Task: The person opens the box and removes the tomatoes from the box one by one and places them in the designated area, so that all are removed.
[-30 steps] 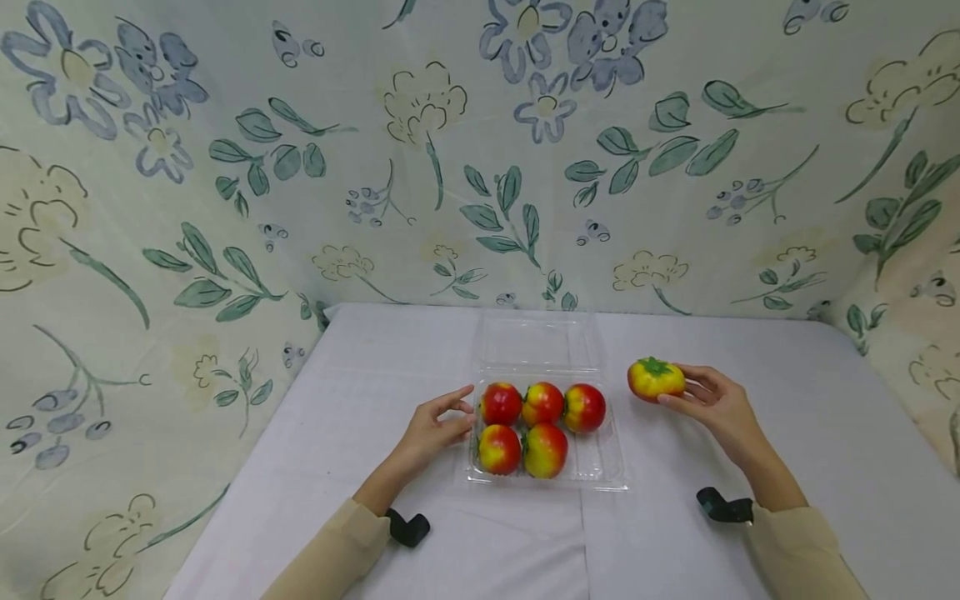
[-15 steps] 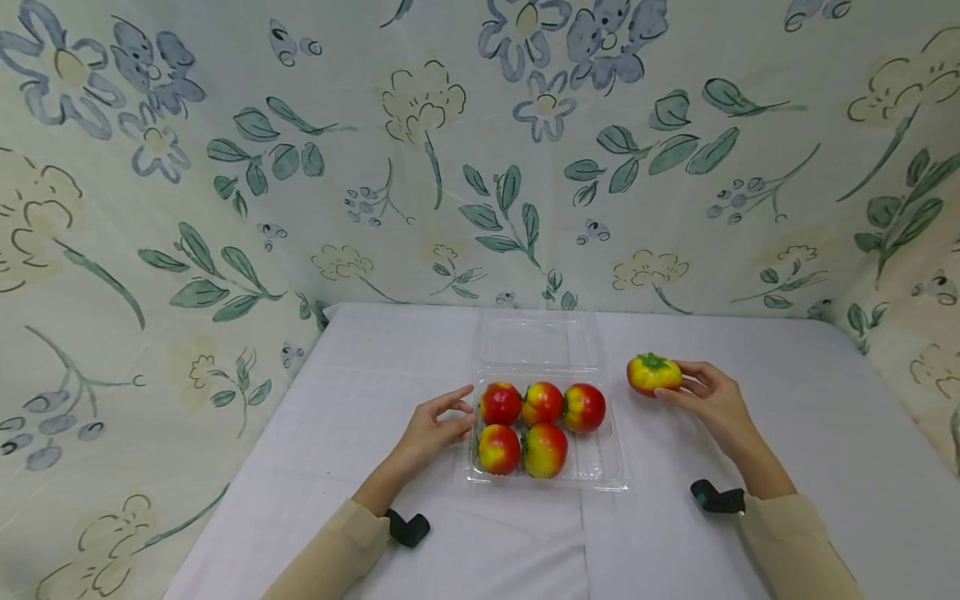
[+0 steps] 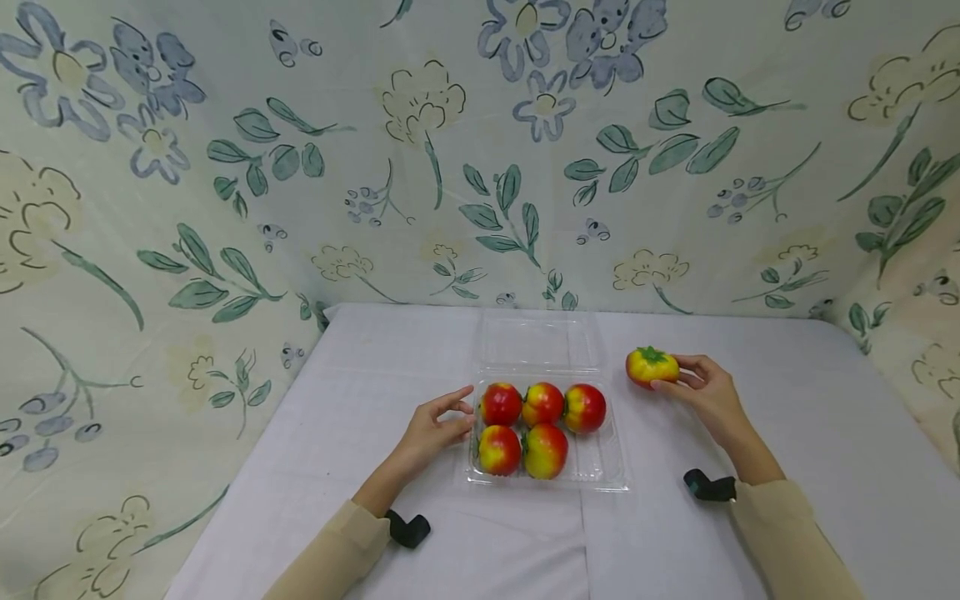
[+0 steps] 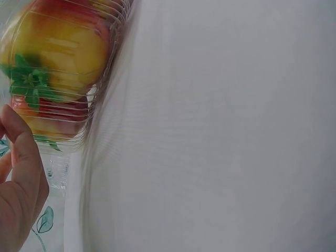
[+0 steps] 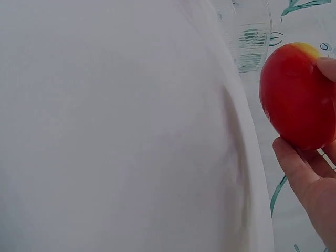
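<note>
In the head view my right hand (image 3: 708,400) holds a red-and-yellow fruit with a green leafy cap, like a persimmon (image 3: 651,367), between thumb and fingers, right of the clear plastic box. Its glossy red side faces the right wrist view, where the thumb is on top and fingers (image 5: 294,163) are below. My left hand (image 3: 431,429) is at the box's left edge, fingers loosely bent and fingertips right at the wall. The open clamshell box (image 3: 600,483) carries several matching fruits (image 3: 545,451): three in the back row, two in the front row.
The box's clear lid (image 3: 536,343) lies folded back behind it on the white tablecloth (image 3: 390,350). Behind and at the sides hangs a flower-patterned cloth (image 3: 420,192). Black wrist mounts (image 3: 408,529) stick out at both cuffs.
My right hand, still holding the fruit, has drifted slightly left and toward the back of the table. The left hand and the box have stayed in place.
</note>
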`<state>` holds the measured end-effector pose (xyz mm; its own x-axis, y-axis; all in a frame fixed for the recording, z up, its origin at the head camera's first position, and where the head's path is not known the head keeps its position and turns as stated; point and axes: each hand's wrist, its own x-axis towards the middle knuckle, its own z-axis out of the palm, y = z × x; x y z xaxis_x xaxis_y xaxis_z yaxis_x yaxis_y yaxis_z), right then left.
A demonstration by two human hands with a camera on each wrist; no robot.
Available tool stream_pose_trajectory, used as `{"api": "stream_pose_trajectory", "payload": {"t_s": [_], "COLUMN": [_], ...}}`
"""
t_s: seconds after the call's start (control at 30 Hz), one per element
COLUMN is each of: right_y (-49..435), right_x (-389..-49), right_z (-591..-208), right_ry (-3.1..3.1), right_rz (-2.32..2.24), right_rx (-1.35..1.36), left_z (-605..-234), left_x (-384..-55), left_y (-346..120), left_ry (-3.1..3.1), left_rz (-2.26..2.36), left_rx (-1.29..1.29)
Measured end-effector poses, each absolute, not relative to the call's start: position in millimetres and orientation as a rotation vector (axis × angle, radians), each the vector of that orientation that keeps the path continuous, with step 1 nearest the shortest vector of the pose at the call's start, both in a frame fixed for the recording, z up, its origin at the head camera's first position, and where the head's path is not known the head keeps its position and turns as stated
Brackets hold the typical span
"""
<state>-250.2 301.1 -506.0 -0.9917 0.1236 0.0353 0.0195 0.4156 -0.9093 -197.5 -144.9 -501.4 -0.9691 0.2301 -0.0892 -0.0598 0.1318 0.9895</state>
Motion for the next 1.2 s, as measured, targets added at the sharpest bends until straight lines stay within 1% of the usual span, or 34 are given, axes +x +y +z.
{"api": "stream_pose_trajectory", "payload": {"t_s": [0.17,0.27,0.43,0.57,0.73,1.0,1.2], "right_y": [305.4,306.0,301.6,297.1,293.8,295.2,296.3], "right_x": [-258.6,-261.8,-261.6,-258.6,-256.2,-258.7,-259.4], "right_z": [-515.9,-518.7,-514.1,-504.4,-495.8,-495.7,-496.2], "right_ry": [-2.545,-2.542,-2.538,-2.545,-2.569,-2.591,-2.586], "right_rz": [1.649,1.656,1.668,1.705,1.721,1.709,1.704], "right_rx": [-0.118,-0.131,-0.180,-0.192,-0.216,-0.234,-0.270], "left_z": [-497.7,-488.1,-472.0,-469.6,-472.4,-497.8,-499.4], "left_x": [-196.7,-192.6,-184.6,-183.1,-186.2,-196.3,-196.2], "left_y": [-144.6,-143.7,-141.5,-140.7,-141.7,-145.3,-145.6], "left_ry": [2.191,2.193,2.196,2.194,2.180,2.175,2.181], "left_rz": [1.912,1.899,1.898,1.908,1.906,1.925,1.927], "left_rx": [0.169,0.182,0.198,0.204,0.187,0.173,0.188]}}
